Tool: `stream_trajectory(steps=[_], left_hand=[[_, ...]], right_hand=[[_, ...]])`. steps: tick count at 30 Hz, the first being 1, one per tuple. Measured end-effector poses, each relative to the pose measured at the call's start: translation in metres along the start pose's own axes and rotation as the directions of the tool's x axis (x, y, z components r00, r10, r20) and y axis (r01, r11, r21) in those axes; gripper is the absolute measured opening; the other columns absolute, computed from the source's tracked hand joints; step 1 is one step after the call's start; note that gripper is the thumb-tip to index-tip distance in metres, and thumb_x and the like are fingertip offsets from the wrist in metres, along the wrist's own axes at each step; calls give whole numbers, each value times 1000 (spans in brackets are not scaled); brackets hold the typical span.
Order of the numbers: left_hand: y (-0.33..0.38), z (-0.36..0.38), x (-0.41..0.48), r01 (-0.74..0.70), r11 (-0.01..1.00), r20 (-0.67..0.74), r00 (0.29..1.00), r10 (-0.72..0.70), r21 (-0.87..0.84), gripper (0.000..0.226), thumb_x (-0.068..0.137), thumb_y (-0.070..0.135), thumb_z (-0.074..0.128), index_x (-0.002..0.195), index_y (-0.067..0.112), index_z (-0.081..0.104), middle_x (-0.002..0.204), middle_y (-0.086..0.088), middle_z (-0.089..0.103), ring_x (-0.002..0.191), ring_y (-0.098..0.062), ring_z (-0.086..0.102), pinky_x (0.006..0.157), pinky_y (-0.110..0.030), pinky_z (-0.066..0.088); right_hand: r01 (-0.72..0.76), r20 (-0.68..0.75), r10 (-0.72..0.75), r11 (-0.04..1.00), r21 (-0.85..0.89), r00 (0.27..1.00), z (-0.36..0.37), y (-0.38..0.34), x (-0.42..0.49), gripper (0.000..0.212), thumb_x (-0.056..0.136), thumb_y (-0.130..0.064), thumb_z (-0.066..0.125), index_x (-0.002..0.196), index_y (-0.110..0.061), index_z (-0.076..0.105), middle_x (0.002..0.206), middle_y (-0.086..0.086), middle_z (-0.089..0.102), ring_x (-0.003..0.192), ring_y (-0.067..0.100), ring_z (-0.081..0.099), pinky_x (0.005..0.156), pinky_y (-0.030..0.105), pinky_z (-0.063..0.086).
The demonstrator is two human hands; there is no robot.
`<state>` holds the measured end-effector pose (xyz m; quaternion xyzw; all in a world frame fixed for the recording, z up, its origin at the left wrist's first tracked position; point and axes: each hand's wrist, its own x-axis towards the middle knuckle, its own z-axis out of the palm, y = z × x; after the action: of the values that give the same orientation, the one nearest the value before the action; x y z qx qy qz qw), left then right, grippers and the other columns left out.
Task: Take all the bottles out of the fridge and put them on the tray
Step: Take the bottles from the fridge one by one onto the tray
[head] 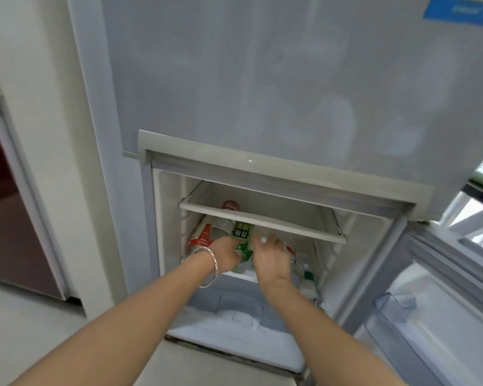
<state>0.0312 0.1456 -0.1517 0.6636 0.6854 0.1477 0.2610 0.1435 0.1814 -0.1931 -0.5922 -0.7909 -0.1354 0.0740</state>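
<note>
Two bare forearms reach forward from the bottom of the view into the open lower compartment of a grey fridge (262, 79). The left wrist carries a thin silver bangle (213, 263). Below the arms, the floor of the compartment is a frosted drawer front (234, 321) with a moulded recess. At the right, the open lower door (430, 316) swings outward, with a clear plastic door bin (393, 307) on its inner face.

The left hand (227, 254) is curled, its fingers closed around the lower part of a green-labelled bottle (241, 236) that lies on the lower shelf with its label turned sideways. The right hand (271, 259) sits just beside it, fingers bent down over a clear bottle (262, 238) with a whitish cap showing between the fingertips; whether the grip is fully closed cannot be told because of blur.

To the left of the left hand, touching it, lies a clear bottle with a red label (204, 238). To the right of the right hand, more bottles crowd the shelf's corner, one with a green cap (308, 275).

Above the hands runs a white shelf (262, 221), pulled partly forward. Behind its front edge, a red-topped bottle (230, 205) shows dimly. The upper door is shut, with a blue sticker (460, 9) near its top right corner.
</note>
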Motion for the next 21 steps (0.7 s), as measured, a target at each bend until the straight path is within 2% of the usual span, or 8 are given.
stream_trajectory(steps=[2, 5, 7, 10, 13, 17, 19, 21], left_hand=[[7, -6, -4, -16, 1000, 19, 1000, 15, 10, 13, 88, 8, 51, 94, 5, 62, 79, -5, 56, 72, -17, 51, 60, -18, 40], [19, -18, -14, -33, 997, 52, 998, 29, 66, 19, 81, 12, 60, 99, 6, 59, 85, -9, 62, 85, -27, 64, 68, -28, 48], [32, -26, -24, -58, 991, 93, 995, 47, 122, 32, 77, 12, 66, 106, 1, 58, 96, -17, 66, 98, -30, 66, 69, -29, 47], [54, -42, -43, -111, 978, 161, 984, 82, 179, 43, 73, 11, 75, 112, 5, 58, 105, -12, 68, 93, -24, 65, 81, -30, 51], [74, -62, -60, -153, 963, 204, 973, 108, 222, 52, 66, 17, 83, 112, 12, 61, 106, -3, 69, 99, -21, 67, 91, -32, 53], [113, -88, -95, -211, 959, 271, 950, 156, 187, 48, 67, 27, 83, 109, 18, 62, 91, 10, 65, 83, -11, 63, 74, -22, 50], [132, -100, -110, -228, 973, 295, 933, 206, 42, 44, 72, 21, 81, 107, 22, 56, 89, 14, 60, 77, -3, 57, 67, -16, 46], [154, -112, -124, -251, 961, 311, 910, 275, -117, 39, 73, 11, 81, 102, 22, 57, 93, 6, 63, 78, -9, 61, 67, -18, 51]], right_hand=[[50, 51, -47, 997, -61, 998, -31, 4, -12, 56, 45, 1, 76, 95, -23, 74, 57, 7, 58, 42, 19, 52, 39, 20, 20], [189, 108, -177, 976, -106, 978, -69, 12, -33, 56, 81, -1, 63, 131, -19, 48, 100, 13, 66, 83, 28, 66, 54, 32, 36], [264, 107, -259, 964, -38, 960, -82, 17, -38, 55, 89, -6, 56, 139, -16, 35, 115, 16, 62, 99, 34, 63, 65, 36, 40], [247, 153, -262, 963, 107, 953, -120, 25, -51, 53, 91, -27, 58, 137, -17, 36, 119, 14, 62, 107, 35, 60, 73, 38, 43], [217, 269, -267, 955, 200, 925, -160, 37, -57, 56, 86, -35, 64, 135, -23, 41, 125, 9, 62, 111, 33, 59, 81, 38, 48], [202, 339, -316, 922, 330, 886, -230, 69, -61, 58, 82, -32, 72, 133, -20, 47, 133, 4, 55, 118, 27, 54, 91, 36, 47], [182, 338, -320, 907, 381, 885, -266, 86, -64, 64, 81, -36, 73, 136, -20, 45, 142, 2, 49, 122, 25, 51, 100, 41, 45], [168, 315, -311, 898, 407, 897, -301, 105, -74, 73, 76, -43, 75, 139, -21, 45, 145, 0, 46, 120, 24, 53, 99, 44, 48]])
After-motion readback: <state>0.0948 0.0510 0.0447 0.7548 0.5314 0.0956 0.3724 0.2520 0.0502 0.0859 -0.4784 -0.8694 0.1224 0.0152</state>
